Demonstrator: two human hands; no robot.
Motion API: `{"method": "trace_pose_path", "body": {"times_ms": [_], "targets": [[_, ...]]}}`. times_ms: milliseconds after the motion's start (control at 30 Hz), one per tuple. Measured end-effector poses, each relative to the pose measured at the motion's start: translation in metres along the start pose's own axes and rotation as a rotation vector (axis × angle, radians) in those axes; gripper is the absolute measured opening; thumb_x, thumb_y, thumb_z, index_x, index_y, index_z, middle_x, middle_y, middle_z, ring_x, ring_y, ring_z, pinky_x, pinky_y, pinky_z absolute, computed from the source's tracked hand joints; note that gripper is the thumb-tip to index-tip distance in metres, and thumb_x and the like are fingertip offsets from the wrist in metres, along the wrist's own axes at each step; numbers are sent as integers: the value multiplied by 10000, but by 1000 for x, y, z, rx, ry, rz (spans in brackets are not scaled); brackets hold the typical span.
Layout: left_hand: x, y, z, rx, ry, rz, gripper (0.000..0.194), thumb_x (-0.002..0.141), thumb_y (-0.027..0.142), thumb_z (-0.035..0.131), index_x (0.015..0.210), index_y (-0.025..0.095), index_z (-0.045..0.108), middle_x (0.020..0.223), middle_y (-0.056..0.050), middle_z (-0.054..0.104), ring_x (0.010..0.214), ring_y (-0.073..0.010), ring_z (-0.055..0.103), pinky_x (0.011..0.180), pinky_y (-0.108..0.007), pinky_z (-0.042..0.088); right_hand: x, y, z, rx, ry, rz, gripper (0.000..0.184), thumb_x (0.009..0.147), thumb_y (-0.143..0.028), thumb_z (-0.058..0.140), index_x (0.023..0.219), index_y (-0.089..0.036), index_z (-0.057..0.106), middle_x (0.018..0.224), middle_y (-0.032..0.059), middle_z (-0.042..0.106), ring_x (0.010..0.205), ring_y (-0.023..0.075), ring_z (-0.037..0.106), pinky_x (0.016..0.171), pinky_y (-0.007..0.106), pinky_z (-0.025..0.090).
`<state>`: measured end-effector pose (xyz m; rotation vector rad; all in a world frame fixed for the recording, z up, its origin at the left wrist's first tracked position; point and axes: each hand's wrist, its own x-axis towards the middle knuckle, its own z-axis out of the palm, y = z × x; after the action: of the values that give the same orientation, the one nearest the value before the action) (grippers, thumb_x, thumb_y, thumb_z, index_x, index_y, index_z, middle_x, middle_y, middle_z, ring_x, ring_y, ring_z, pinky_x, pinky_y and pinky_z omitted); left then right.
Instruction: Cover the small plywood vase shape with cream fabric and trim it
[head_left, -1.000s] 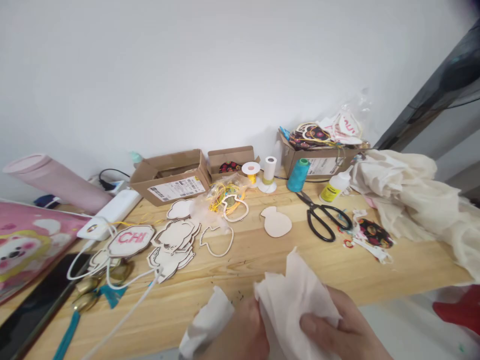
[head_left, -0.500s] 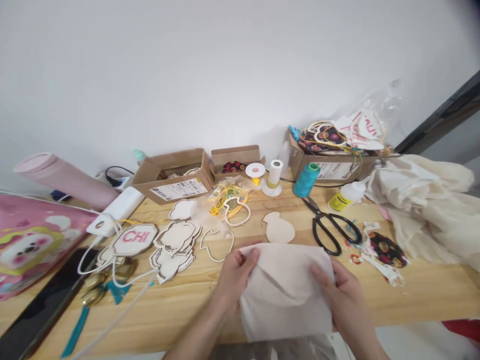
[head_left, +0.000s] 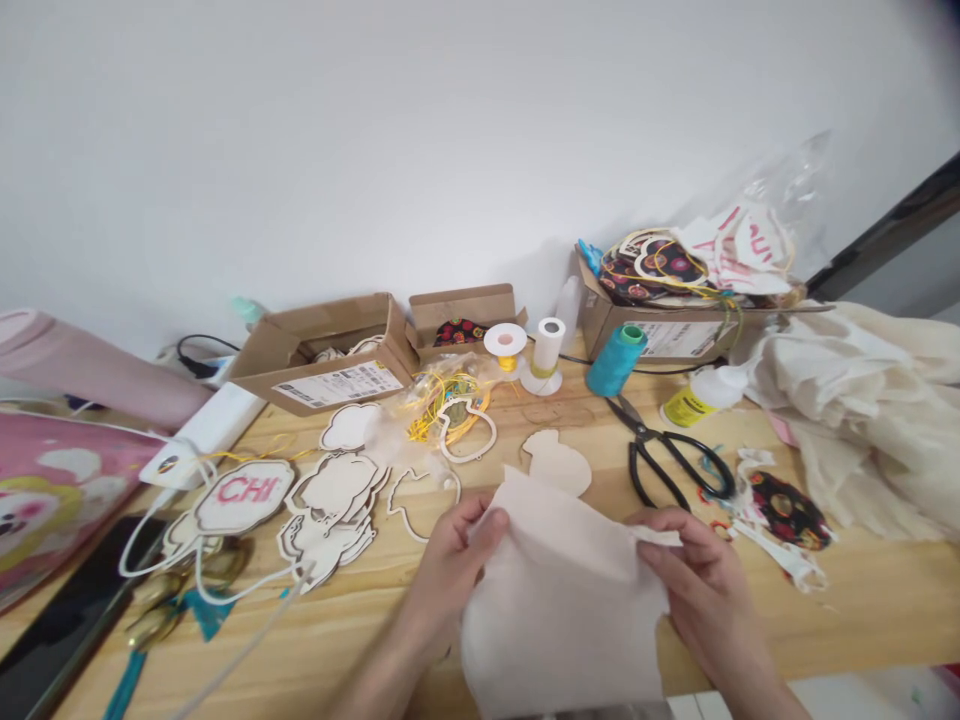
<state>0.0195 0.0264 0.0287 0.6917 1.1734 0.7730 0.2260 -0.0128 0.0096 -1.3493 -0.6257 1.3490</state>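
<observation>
Between my two hands hangs a piece of off-white fabric (head_left: 562,590), held over the table's front edge. My left hand (head_left: 469,545) pinches its upper left edge between thumb and fingers. With the thumb on top, my right hand (head_left: 694,570) grips the upper right corner, where a narrow strip is folded over. Just beyond the cloth lies a pale cut-out shape (head_left: 556,462) with a rounded body. Black-handled scissors (head_left: 660,450) lie partly spread to its right. A thin pale outline frame (head_left: 424,503) rests near my left hand.
Behind stand a cardboard box (head_left: 322,355), a teal thread cone (head_left: 616,360), a glue bottle (head_left: 703,395) and a fuller box (head_left: 679,335). Stacked cut-outs (head_left: 330,500), a CHI patch (head_left: 245,495) and a white cable lie left. Cream cloth (head_left: 862,400) is heaped right.
The fabric has come lower and nearer, its upper left corner now standing up in a point. My right hand has folded over its upper right edge. The view has shifted slightly.
</observation>
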Motion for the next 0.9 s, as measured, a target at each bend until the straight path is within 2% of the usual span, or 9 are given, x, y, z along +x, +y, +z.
{"method": "trace_pose_path", "body": {"times_ms": [133, 267, 367, 433, 467, 567, 700, 800, 900], "targets": [[-5, -1, 0, -64, 12, -9, 320, 702, 407, 594, 929, 183, 568, 712, -1, 599, 607, -112, 535, 563, -197, 411, -14, 5, -3, -41, -124, 63, 215, 543, -321, 737, 646, -184, 606, 613, 8, 593, 509, 108, 515, 423, 180, 359], [-7, 5, 0, -59, -127, -60, 227, 727, 374, 578, 857, 188, 562, 676, 17, 574, 589, -96, 516, 553, -183, 389, -19, -11, 3, -110, -388, 148, 371, 517, -463, 721, 740, -175, 657, 662, 61, 646, 566, 168, 572, 489, 242, 423], [-7, 10, 3, 94, -279, -12, 216, 741, 367, 560, 795, 160, 589, 664, 6, 571, 587, -95, 505, 542, -178, 370, -12, -27, 19, -175, -303, 51, 399, 604, -538, 629, 788, -186, 673, 774, 80, 666, 710, 204, 591, 626, 297, 461], [-7, 11, 6, 223, -303, 61, 222, 727, 362, 573, 790, 152, 610, 680, -5, 590, 607, -108, 514, 540, -181, 369, -7, -31, 32, -195, -336, 99, 381, 570, -510, 662, 752, -175, 675, 722, 60, 659, 659, 193, 580, 562, 277, 454], [-7, 10, 8, 260, -280, 82, 223, 707, 356, 596, 800, 154, 615, 694, -9, 602, 613, -114, 520, 539, -184, 372, -4, -29, 37, -207, -329, 144, 357, 562, -488, 673, 696, -157, 668, 648, 41, 641, 579, 165, 556, 499, 252, 433], [-8, 2, 10, 215, -156, 0, 321, 606, 333, 687, 865, 161, 606, 715, -16, 628, 585, -123, 536, 528, -203, 387, 1, -19, 46, -207, -115, 91, 280, 595, -409, 672, 579, -133, 627, 496, -11, 557, 444, 89, 451, 396, 189, 341], [-12, -9, 7, 112, -64, -185, 322, 579, 346, 684, 804, 125, 619, 672, -34, 642, 547, -124, 540, 511, -210, 382, 8, -4, 41, -170, 33, 10, 231, 560, -355, 705, 657, -151, 653, 554, -6, 600, 473, 96, 476, 426, 201, 365], [-5, -7, 5, 168, -2, -60, 205, 649, 307, 604, 773, 145, 627, 689, -16, 644, 616, -138, 556, 561, -216, 392, 18, -1, 34, -275, 30, -39, 228, 558, -360, 702, 657, -160, 657, 595, 17, 627, 499, 125, 514, 453, 235, 392], [11, -2, 5, 383, -13, 186, 122, 664, 216, 569, 753, 170, 640, 815, -28, 655, 795, -184, 571, 728, -261, 398, 32, -3, 30, -490, 40, -205, 196, 578, -350, 681, 574, -163, 624, 862, 84, 653, 654, 174, 582, 555, 280, 428]]}}
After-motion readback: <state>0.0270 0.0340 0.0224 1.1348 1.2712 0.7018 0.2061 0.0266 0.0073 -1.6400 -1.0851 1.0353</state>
